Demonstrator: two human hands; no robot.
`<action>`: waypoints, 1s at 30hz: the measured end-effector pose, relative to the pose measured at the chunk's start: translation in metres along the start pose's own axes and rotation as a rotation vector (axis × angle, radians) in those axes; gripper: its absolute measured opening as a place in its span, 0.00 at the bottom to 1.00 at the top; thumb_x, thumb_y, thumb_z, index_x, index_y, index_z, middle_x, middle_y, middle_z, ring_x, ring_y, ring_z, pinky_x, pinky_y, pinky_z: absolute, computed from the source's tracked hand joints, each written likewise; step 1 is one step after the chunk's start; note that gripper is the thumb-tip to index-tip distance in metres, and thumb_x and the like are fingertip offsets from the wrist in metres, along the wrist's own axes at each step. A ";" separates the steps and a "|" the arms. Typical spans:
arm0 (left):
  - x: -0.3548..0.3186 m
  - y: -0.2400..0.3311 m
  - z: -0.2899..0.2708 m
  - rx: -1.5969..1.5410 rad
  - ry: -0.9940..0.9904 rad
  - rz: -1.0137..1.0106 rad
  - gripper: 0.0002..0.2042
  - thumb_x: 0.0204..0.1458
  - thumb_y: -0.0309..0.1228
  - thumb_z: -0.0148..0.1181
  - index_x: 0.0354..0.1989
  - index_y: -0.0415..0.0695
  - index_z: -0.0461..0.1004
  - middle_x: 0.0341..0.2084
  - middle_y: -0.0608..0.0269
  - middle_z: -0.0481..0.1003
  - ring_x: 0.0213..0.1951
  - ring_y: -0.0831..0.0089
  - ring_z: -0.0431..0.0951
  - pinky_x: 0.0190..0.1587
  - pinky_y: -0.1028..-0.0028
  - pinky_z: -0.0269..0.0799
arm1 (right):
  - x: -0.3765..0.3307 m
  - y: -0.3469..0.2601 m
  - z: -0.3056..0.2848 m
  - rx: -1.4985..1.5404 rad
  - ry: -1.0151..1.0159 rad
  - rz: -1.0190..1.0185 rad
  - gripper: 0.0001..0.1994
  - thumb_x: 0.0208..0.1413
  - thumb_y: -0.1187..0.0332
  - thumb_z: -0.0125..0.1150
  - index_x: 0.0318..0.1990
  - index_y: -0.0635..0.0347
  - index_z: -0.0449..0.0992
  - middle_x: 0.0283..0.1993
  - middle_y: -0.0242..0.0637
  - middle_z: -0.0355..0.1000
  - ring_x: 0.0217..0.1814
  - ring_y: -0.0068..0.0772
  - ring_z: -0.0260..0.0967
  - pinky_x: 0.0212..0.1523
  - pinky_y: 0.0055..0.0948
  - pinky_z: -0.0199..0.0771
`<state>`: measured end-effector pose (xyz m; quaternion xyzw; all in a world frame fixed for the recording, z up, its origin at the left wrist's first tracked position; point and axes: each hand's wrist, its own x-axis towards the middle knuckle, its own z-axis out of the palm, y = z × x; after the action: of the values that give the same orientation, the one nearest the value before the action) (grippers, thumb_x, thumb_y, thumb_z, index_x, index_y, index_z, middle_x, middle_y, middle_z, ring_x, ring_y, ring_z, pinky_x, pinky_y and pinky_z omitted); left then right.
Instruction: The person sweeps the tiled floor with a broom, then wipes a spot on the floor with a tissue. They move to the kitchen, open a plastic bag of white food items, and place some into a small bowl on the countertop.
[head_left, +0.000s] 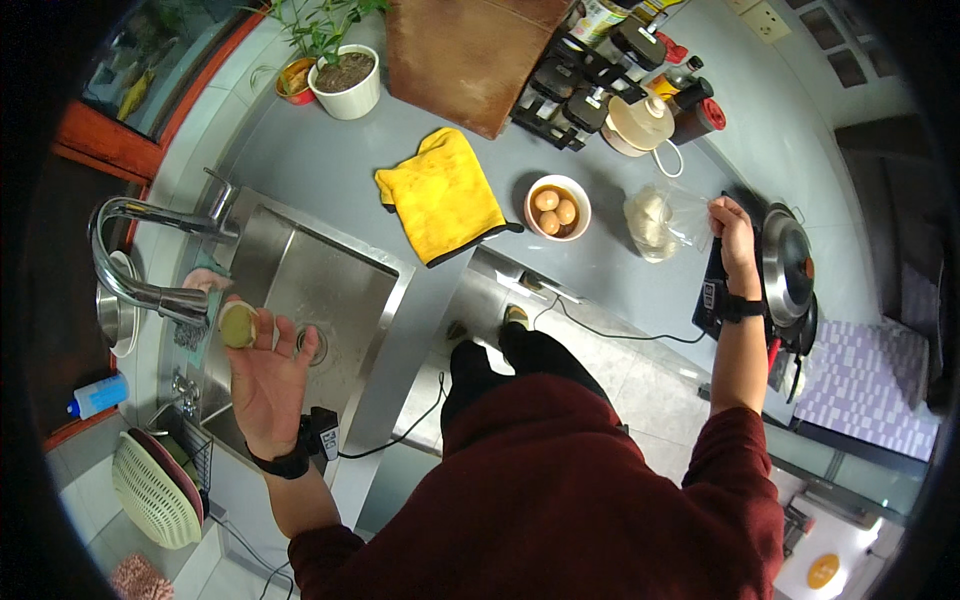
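Note:
My left hand (270,385) is over the sink (340,265), palm up and close to the tap's spout. A round olive-green piece with a pale rim (238,325) sits at its thumb and forefinger, seemingly pinched there, while the other fingers stretch out; its exact kind I cannot make out. On the right, my right hand (733,235) grips the edge of a clear plastic bag (688,213). Pale, lumpy food (650,228) shows in the bag, low over or on the counter. Left of it stands a white bowl (586,205) with several brown eggs (547,201).
A yellow cloth (445,195) lies on the counter near the sink. Behind it are a potted plant (347,80), a brown board (460,60) and a spice rack (565,100). A lidded pan (787,255) stands beyond my right hand. The chrome tap (130,285) arches at the left.

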<state>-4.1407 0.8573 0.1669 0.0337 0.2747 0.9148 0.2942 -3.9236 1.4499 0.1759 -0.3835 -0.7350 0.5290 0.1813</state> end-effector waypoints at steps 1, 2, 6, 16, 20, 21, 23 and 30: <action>0.001 -0.004 0.002 0.001 -0.004 -0.002 0.28 0.57 0.42 0.55 0.66 0.59 0.54 0.53 0.66 0.68 0.56 0.68 0.67 0.62 0.51 0.53 | 0.002 0.003 -0.002 -0.035 0.005 -0.010 0.09 0.55 0.70 0.54 0.23 0.58 0.70 0.18 0.22 0.58 0.20 0.15 0.49 0.24 0.19 0.47; 0.000 -0.007 0.005 -0.003 0.003 0.001 0.28 0.57 0.42 0.55 0.66 0.59 0.54 0.54 0.66 0.68 0.56 0.68 0.67 0.62 0.51 0.53 | 0.004 0.007 -0.004 -0.067 0.002 -0.006 0.10 0.54 0.70 0.55 0.21 0.57 0.70 0.17 0.22 0.59 0.19 0.15 0.50 0.23 0.19 0.47; -0.002 -0.020 0.016 0.017 -0.025 -0.008 0.27 0.58 0.42 0.53 0.66 0.59 0.54 0.54 0.66 0.68 0.56 0.68 0.67 0.61 0.51 0.54 | 0.015 0.023 -0.014 -0.053 0.036 0.000 0.10 0.54 0.69 0.56 0.21 0.57 0.69 0.18 0.22 0.59 0.20 0.15 0.50 0.23 0.20 0.49; -0.003 -0.046 0.040 0.015 -0.029 -0.028 0.27 0.59 0.41 0.53 0.66 0.60 0.54 0.54 0.66 0.68 0.56 0.68 0.66 0.62 0.51 0.54 | 0.025 0.030 -0.032 -0.724 0.327 -0.187 0.13 0.54 0.61 0.60 0.31 0.63 0.70 0.27 0.45 0.75 0.34 0.44 0.75 0.36 0.35 0.72; -0.001 -0.055 0.049 0.035 -0.043 -0.028 0.27 0.59 0.41 0.53 0.66 0.60 0.54 0.54 0.67 0.68 0.56 0.68 0.66 0.62 0.51 0.54 | 0.025 0.026 -0.034 -0.969 0.305 -0.232 0.06 0.54 0.66 0.54 0.36 0.56 0.70 0.32 0.47 0.75 0.37 0.52 0.74 0.37 0.42 0.72; -0.001 -0.058 0.052 0.043 -0.057 -0.027 0.27 0.59 0.41 0.53 0.66 0.60 0.54 0.54 0.67 0.67 0.56 0.68 0.66 0.62 0.51 0.54 | 0.026 0.026 -0.036 -1.031 0.281 -0.283 0.04 0.54 0.67 0.52 0.36 0.54 0.70 0.33 0.47 0.75 0.37 0.53 0.73 0.38 0.43 0.72; 0.001 -0.062 0.056 0.051 -0.056 -0.026 0.26 0.59 0.41 0.52 0.66 0.60 0.54 0.54 0.67 0.67 0.57 0.68 0.65 0.62 0.51 0.53 | 0.029 0.027 -0.039 -1.025 0.207 -0.351 0.06 0.53 0.71 0.49 0.32 0.51 0.74 0.35 0.46 0.74 0.40 0.51 0.73 0.40 0.44 0.72; 0.004 -0.071 0.065 0.047 -0.098 -0.039 0.26 0.60 0.41 0.51 0.66 0.60 0.53 0.55 0.67 0.67 0.57 0.68 0.65 0.63 0.52 0.52 | 0.059 0.029 -0.033 -1.380 -0.205 -0.172 0.10 0.51 0.69 0.52 0.33 0.51 0.81 0.44 0.42 0.74 0.46 0.49 0.71 0.51 0.39 0.69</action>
<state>-4.0922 0.9387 0.1839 0.0803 0.2821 0.8993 0.3244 -3.9285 1.5199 0.1539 -0.2997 -0.9439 -0.0411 -0.1324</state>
